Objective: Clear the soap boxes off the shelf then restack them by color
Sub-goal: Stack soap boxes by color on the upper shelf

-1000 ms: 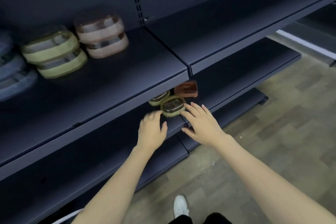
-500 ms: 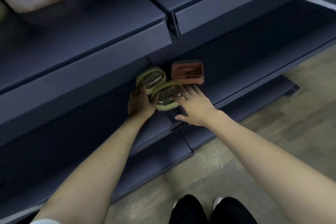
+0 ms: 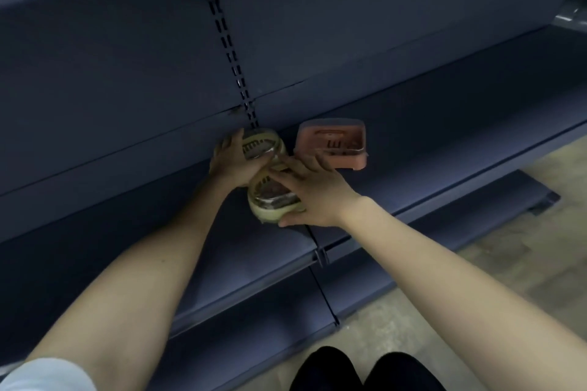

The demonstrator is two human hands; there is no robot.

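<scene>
Two yellow-green oval soap boxes lie on the dark lower shelf [image 3: 428, 149]. My left hand [image 3: 232, 165] wraps around the far green soap box [image 3: 259, 144], close to the shelf's back wall. My right hand [image 3: 313, 195] grips the near green soap box [image 3: 270, 200] from its right side, thumb at its front edge. The two green boxes touch each other. An orange rectangular soap box [image 3: 332, 143] rests on the same shelf just right of my hands, untouched.
A slotted upright [image 3: 232, 51] runs down the back wall above the boxes. Another dark shelf [image 3: 254, 301] juts out below, with a beige floor [image 3: 476, 263] to the right. My dark-trousered knees [image 3: 365, 371] are at the bottom edge.
The camera has dropped from the upper shelf to the lower one. Both hands have moved from hovering near the green boxes to closing on them, one box in each hand.
</scene>
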